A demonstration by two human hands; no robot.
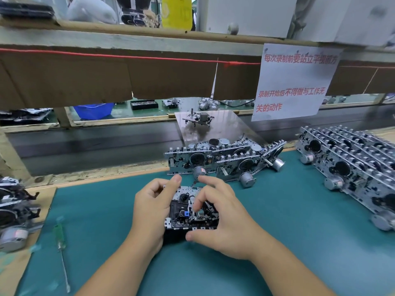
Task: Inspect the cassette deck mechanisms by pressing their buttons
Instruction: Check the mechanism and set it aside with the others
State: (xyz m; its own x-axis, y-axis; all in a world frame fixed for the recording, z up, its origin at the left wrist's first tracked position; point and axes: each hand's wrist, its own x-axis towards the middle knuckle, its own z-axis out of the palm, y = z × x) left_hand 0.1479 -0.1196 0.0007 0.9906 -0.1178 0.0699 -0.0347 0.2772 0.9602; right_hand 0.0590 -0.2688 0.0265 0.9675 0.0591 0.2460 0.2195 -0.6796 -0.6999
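Teal mat (277, 242) — cassette mechanisms (352, 163) piled right, screwdriver (61, 242) left

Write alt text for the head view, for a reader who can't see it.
Both hands hold one cassette deck on a green mat: the left hand grips its left side, the right hand reaches fingers into the mechanism. More decks lie behind and to the right; a screwdriver lies left.

Bench: my teal mat (277, 242) | on it: screwdriver (61, 251) at left, cassette mechanisms stacked centre (222, 159) and right (350, 167)
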